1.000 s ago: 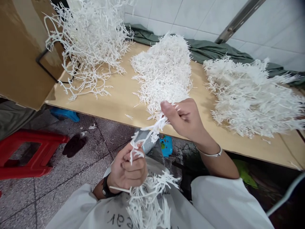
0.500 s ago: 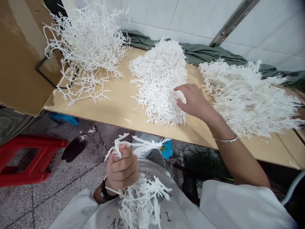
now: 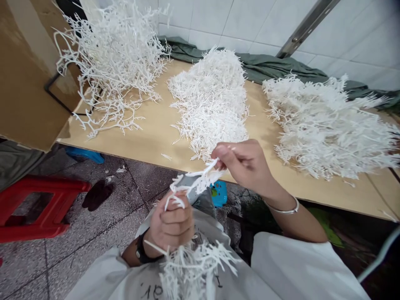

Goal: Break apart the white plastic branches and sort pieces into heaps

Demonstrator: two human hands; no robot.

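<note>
The left hand [image 3: 171,223] was closed in a tight fist around a bundle [image 3: 193,266] of white plastic sprigs, whose loose ends fanned out below the fist over the lap. The right hand [image 3: 245,164], just above it and to its right, pinched one thin sprig [image 3: 200,180] between thumb and fingertips. The sprig spanned the gap between the two hands, its lower end at the top of the left fist. The likeliest slip, I judged, was its side twigs snagging on those already gripped, so that it bent or snapped if pushed. So light a pinch could also let it drop to the floor [image 3: 78,250] under the hands, near the red stool [image 3: 40,204] off to the left. The fist looked full, and loosening it could let the bundle splay or shed stems. Just beyond the right hand lay the middle heap [image 3: 212,100] on the surface [image 3: 156,137], close to the near edge, where a passing wrist might drag stems off. As for writing, only a few dark hand-drawn marks showed on the white garment [image 3: 125,283] below the left hand, cut off by the frame and not legible; no brand or label was visible
</note>
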